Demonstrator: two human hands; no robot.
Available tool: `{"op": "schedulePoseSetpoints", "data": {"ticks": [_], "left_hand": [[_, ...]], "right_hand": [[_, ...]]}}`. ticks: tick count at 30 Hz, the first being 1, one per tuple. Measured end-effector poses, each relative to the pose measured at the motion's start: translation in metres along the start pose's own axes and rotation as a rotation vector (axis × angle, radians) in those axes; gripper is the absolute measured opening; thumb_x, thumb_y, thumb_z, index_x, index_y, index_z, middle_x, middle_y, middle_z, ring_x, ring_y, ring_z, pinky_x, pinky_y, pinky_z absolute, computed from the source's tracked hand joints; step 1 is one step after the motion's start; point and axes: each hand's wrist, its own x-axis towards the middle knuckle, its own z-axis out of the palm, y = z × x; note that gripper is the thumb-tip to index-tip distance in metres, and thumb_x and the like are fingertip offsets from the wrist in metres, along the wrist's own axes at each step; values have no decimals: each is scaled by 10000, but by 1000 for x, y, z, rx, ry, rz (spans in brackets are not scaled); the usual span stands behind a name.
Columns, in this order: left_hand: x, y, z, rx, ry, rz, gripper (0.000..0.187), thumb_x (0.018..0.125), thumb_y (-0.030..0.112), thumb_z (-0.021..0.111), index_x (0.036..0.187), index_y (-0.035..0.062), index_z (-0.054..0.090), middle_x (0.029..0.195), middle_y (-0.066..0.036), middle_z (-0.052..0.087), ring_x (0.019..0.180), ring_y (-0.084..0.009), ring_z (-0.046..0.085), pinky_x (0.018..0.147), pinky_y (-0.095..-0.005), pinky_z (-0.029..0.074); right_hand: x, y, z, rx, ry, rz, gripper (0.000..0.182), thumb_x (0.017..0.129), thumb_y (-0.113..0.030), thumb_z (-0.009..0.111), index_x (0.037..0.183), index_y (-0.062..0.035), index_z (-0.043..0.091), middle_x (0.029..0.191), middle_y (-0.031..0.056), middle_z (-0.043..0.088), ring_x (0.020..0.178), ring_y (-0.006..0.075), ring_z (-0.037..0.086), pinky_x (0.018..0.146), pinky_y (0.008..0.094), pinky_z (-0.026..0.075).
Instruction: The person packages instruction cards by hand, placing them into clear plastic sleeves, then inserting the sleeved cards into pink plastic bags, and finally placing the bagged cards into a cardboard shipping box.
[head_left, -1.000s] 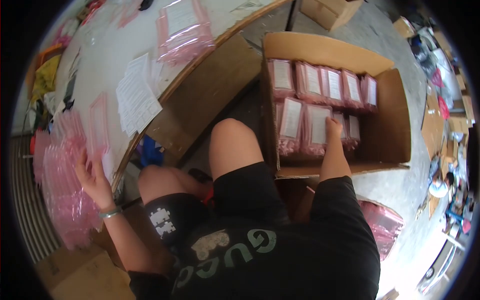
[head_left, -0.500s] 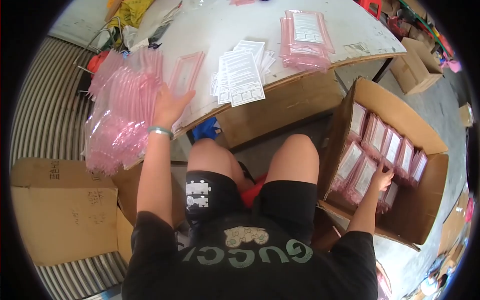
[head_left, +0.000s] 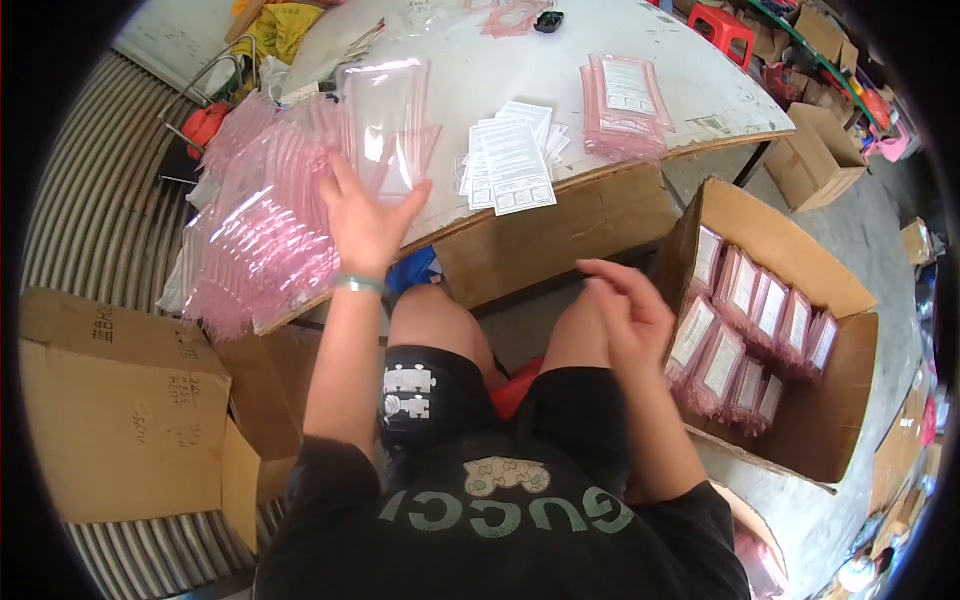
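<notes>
My left hand (head_left: 370, 228), with a bracelet on the wrist, is open at the table's front edge, thumb and fingers spread. Its fingertips are right at a clear pink-edged plastic pouch (head_left: 385, 115), which lies over another pouch. To its left spreads a fanned pile of pink plastic pouches (head_left: 265, 225). My right hand (head_left: 632, 310) is above my right thigh, fingers loosely extended and nothing seen in them. Printed white sheets (head_left: 510, 165) lie in a loose stack between the pouches and a pile of filled pouches (head_left: 625, 105).
A cardboard carton (head_left: 835, 400) on my right holds rows of filled pouches. Another carton (head_left: 130, 420) stands at lower left. Beyond the table (head_left: 700, 80) are a red stool (head_left: 722, 35) and a smaller box (head_left: 815, 160). A black object (head_left: 548, 22) sits on the table's far part.
My right hand has come out of the carton to above my thigh. A larger clear pouch now lies by my left hand, over the smaller one. The whole view has shifted slightly.
</notes>
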Motion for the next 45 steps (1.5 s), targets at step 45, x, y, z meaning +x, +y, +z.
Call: {"op": "schedulePoseSetpoints", "data": {"ticks": [45], "left_hand": [[-171,-25,-74,-2412,-380,-1154,830,867,670,422,1206,-87,450,1266,-211,535,1265,-384,479,1109,-473,372]], "right_hand": [[-61,-59,145,-246,-260,-760,310,670,-14,717,967,23,638,978,146,655,872,311,635,756,401,488]]}}
